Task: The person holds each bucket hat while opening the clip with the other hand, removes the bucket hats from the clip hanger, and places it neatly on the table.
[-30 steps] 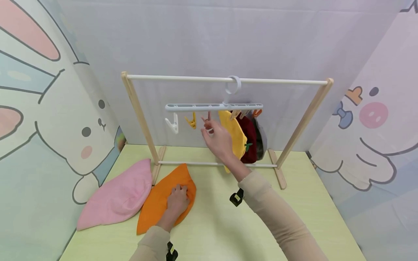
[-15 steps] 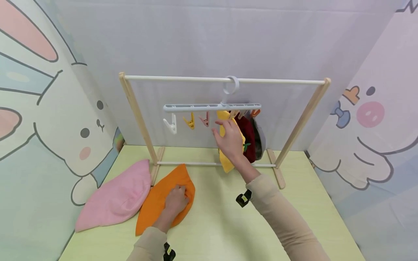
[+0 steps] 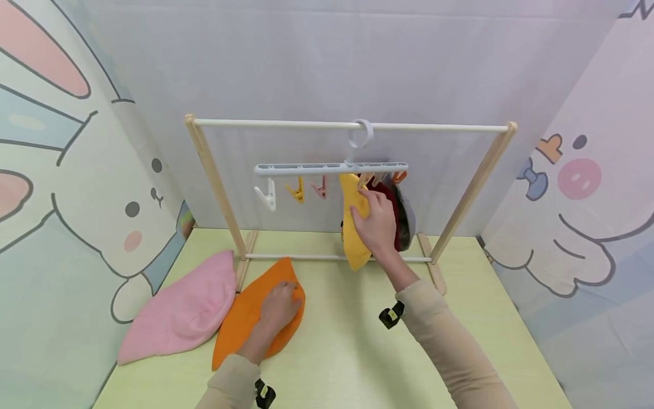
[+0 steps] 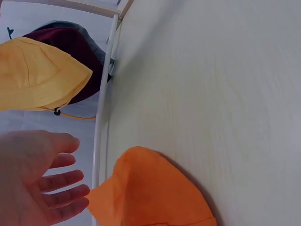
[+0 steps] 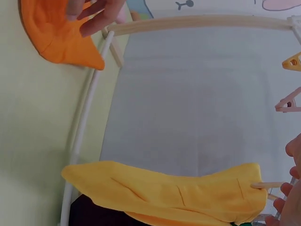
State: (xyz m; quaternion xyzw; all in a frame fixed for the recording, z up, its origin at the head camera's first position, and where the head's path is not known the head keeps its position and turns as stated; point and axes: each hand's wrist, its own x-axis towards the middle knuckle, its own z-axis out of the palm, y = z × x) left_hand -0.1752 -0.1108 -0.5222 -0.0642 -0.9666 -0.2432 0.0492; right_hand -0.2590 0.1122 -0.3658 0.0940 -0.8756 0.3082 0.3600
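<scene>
Where the right hand [image 3: 375,224] is: raised in front of the yellow hat [image 3: 352,238], just below the peach clip [image 3: 364,179]; contact with the cloth, cannot tell.
Right fingers: bent a little, thumb held apart from the forefinger, no pinch seen.
Left hand [image 3: 280,307]: low, over the orange hat [image 3: 237,335]; palm and fingers show in the left wrist view, whether they touch the felt-like cloth cannot tell.
Left fingers: loosely extended, small gaps between them, thumb apart.
Yellow hat: hangs from the hanger [image 3: 301,169] by the peach clip, point downward; a cord [image 4: 77,117] with a black toggle [image 4: 57,112] trails from its edge.
Behind it: dark red hat [image 4: 70,44], then a grey hat [image 3: 407,224], both hanging, partly covered.
Bare clips: white clip [image 3: 267,196], yellow clip [image 3: 296,191], pink clip [image 3: 320,188], in that order along the hanger's left half.
Hanger: hooked over the white top rod [image 3: 281,124] of the wooden-sided rack.
Tabletop [image 3: 327,352]: pale yellow-green; orange hat lies flat beside the pink hat [image 3: 176,318], edges meeting or overlapping.
</scene>
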